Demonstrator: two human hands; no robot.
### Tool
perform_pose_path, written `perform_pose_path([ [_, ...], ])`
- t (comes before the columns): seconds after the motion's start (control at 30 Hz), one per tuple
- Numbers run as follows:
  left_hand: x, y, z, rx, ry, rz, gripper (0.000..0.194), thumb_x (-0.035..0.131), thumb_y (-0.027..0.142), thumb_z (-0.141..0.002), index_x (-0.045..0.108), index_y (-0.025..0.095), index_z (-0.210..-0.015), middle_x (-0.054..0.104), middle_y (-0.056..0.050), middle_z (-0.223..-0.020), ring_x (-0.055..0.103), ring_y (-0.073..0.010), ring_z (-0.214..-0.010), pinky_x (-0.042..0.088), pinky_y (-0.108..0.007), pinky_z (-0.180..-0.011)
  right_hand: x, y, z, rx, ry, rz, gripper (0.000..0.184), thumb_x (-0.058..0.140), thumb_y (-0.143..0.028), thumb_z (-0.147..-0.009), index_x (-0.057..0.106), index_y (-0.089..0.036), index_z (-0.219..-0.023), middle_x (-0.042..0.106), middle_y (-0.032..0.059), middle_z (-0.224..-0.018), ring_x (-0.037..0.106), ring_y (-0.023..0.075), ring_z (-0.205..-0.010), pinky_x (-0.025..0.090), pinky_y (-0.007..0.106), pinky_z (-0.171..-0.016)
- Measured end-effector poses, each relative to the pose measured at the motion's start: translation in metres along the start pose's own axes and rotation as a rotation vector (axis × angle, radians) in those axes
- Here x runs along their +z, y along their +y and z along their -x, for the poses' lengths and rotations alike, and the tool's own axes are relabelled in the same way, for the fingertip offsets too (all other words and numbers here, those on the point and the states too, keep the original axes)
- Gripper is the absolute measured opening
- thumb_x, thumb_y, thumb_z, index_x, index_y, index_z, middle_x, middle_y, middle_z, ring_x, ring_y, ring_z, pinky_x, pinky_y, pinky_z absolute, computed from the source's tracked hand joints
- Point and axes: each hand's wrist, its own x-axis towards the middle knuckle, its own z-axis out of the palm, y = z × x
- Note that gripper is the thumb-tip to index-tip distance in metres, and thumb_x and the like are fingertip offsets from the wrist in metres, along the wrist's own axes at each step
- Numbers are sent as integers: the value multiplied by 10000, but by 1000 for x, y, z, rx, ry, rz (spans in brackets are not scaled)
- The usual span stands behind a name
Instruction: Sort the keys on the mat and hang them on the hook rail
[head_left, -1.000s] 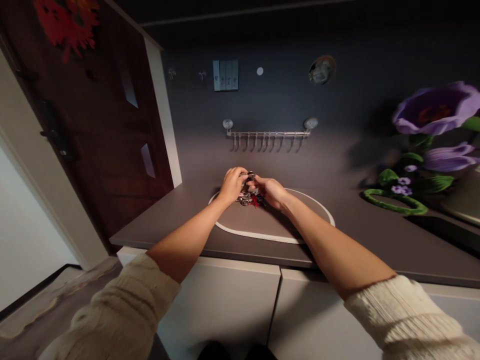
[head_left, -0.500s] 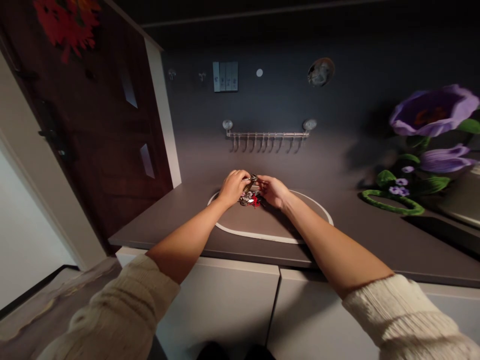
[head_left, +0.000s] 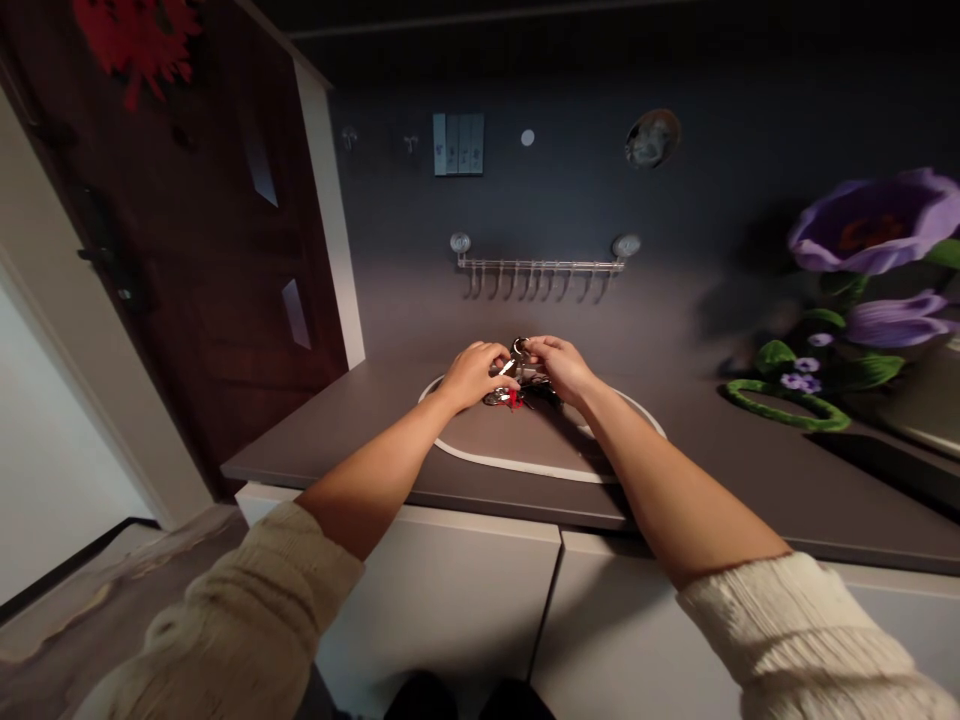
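Observation:
Both my hands meet over a bunch of keys (head_left: 516, 388) with a red tag, at the back of an oval grey mat with a white rim (head_left: 525, 466) on a dark countertop. My left hand (head_left: 472, 373) is closed on the keys from the left, a silver key sticking out between its fingers. My right hand (head_left: 559, 364) pinches the metal key ring at the top of the bunch, lifted a little above the mat. Part of the bunch is hidden under my fingers.
A chrome hook rail (head_left: 541, 265) hangs on the grey wall just behind the mat. Large purple artificial flowers (head_left: 870, 235) with a green loop (head_left: 784, 410) stand at the right. A dark wooden door (head_left: 172, 230) is at the left. White cabinet fronts (head_left: 465, 600) lie below the counter edge.
My right hand has moved up and a little right, raising the key ring off the bunch. My left hand stays on the keys. The view shifted slightly.

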Motion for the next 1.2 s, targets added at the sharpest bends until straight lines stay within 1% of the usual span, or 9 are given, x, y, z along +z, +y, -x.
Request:
perform_pose_path([
  [0.1,-2,1,1,-26,74,2,293,473,446,-802,583,183,-865,622,-33,-847,515,-162,-822,381,-271,-743,-3,2,-4,-137,-13,156,99,568,-238,-702,574,-143,-730,596,6,-691,491,85,-602,391,224,-632],
  [0.17,-3,-1,1,-56,142,-3,299,377,392,-859,584,177,-874,623,-40,-860,519,-156,-821,383,-272,-761,-6,2,-6,-249,-42,302,107,556,-235,-728,600,-144,-762,629,25,-735,532,108,-658,408,243,-674],
  [0.33,1,-9,-3,-103,265,26,222,380,222,-854,576,169,-945,625,-48,-964,524,-153,-908,382,-271,-837,-7,0,-5,-577,-98,784,133,559,-200,-753,665,-167,-825,664,73,-856,571,169,-808,398,278,-748],
  [0.47,2,-9,-4,-95,231,90,249,374,218,-856,584,186,-987,625,-40,-1034,517,-153,-977,373,-280,-876,-4,-1,-2,-719,-105,894,164,546,-209,-770,648,-185,-896,660,54,-821,564,167,-785,384,262,-717],
  [0.6,3,-5,-3,-89,107,89,260,413,215,-837,582,207,-1035,629,-24,-1061,507,-171,-1007,346,-323,-889,-2,-3,0,-804,-111,956,145,508,-211,-795,631,-183,-867,653,45,-787,541,162,-750,351,263,-712],
  [0.73,5,-3,-2,-105,51,14,195,489,235,-796,611,211,-946,656,-16,-937,520,-177,-939,326,-337,-865,0,-3,1,-819,-93,922,142,483,-220,-804,617,-176,-823,643,50,-793,534,160,-758,345,257,-708],
  [0.83,4,-2,-2,-135,87,-2,150,514,249,-782,619,209,-881,661,-9,-892,521,-169,-902,318,-324,-852,3,0,1,-775,-36,829,139,469,-209,-796,603,-172,-807,632,50,-796,530,152,-751,356,244,-682],
  [0.97,2,0,-2,-123,131,47,195,510,276,-786,606,211,-943,670,0,-853,529,-163,-877,320,-317,-850,7,2,2,-717,16,694,105,493,-204,-767,588,-172,-797,628,41,-801,524,140,-728,367,240,-672],
  [1.2,5,-3,-3,-143,182,156,155,476,236,-796,619,184,-830,656,-16,-865,534,-165,-857,367,-298,-801,12,8,1,-545,17,420,133,550,-260,-720,579,-165,-810,618,26,-780,526,128,-703,403,263,-695],
])
